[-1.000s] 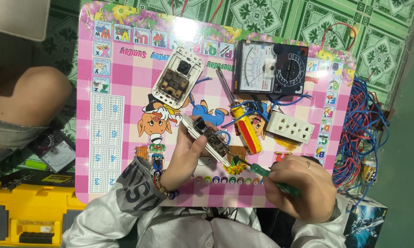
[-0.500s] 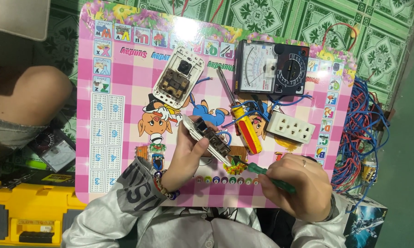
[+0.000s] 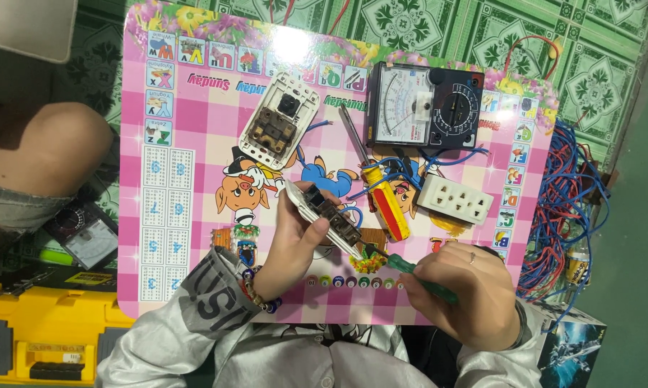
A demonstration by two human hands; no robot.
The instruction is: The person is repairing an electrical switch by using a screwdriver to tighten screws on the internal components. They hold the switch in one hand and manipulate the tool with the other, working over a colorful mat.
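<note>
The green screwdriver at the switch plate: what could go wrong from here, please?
1. The left hand holds the white switch plate up off the pink board, so the green screwdriver in the right hand could slip toward the fingers.
2. The yellow screwdriver and white socket block lie close by; an elbow move might knock them.

Bright, even light falls from overhead. A white glare spot burns on the glossy pink checked cartoon-printed tabletop (image 3: pixel 195 144) near its far edge, washing out the print there. Shadows are short and soft, darkest along the left side. Focus is sharp at centre; edges bend slightly and the corners dim.
</note>
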